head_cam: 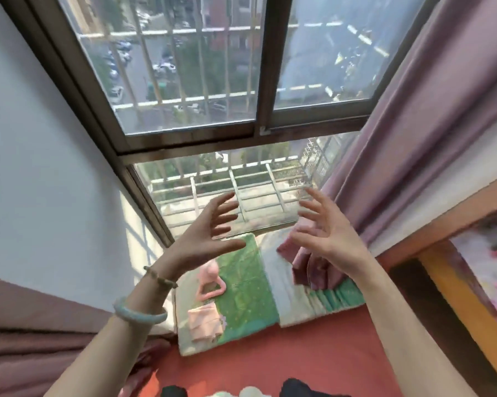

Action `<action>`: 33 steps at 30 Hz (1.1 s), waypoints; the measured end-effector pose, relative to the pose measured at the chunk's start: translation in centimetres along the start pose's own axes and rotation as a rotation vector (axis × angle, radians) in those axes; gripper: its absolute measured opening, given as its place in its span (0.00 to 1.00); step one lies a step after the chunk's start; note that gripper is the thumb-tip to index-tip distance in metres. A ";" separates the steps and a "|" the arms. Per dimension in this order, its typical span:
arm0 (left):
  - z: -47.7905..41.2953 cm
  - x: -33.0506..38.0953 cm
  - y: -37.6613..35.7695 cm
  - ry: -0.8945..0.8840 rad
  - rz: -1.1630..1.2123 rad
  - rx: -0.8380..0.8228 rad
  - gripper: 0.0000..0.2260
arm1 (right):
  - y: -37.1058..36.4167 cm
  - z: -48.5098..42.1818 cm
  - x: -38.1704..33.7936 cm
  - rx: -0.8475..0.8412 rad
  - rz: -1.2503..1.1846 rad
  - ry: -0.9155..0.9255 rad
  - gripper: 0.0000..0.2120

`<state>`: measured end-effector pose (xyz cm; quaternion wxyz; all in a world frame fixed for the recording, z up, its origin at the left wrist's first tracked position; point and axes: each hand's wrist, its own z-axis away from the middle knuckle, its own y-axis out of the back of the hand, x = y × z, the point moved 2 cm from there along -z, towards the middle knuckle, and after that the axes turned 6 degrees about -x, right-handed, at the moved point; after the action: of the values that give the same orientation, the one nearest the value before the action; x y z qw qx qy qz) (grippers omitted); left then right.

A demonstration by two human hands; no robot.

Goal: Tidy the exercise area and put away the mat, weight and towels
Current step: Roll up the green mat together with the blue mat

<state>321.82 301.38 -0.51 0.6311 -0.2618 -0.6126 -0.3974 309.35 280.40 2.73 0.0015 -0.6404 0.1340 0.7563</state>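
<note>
Left hand: your left hand [204, 239] is up in front of the window [184, 81], grip spread, empty.
Right hand: your right hand [330, 239] is level with it, grip spread, empty.
Mat: green mat [247, 282] lies flat on the red floor [313, 353], below the window.
Weight: pink weight [211, 285] sits on the mat's left side.
Towel: folded pink towel [205, 322] lies on the mat, just near of the weight.

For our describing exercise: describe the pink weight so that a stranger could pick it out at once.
Below the big window a green mat lies on the red floor. On its left side sits the weight, beyond a folded pink towel. Both are pink, but only the weight has a loop handle.
</note>
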 end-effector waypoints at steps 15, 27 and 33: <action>0.5 11.0 -13.8 -0.307 -0.039 -0.621 0.48 | 2.9 25.6 -4.5 0.675 -0.003 0.032 0.41; 7.6 14.6 -33.7 -0.419 -0.009 -1.193 0.45 | -1.9 48.5 -2.0 1.299 0.007 -0.090 0.40; 13.3 16.4 -44.9 -0.499 -0.012 -1.357 0.38 | -3.5 59.8 -0.7 1.525 0.019 -0.164 0.40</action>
<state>276.28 284.66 10.05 0.1688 -0.6754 -0.3581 -0.6222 252.17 296.14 11.35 0.4465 -0.4026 0.6237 0.4996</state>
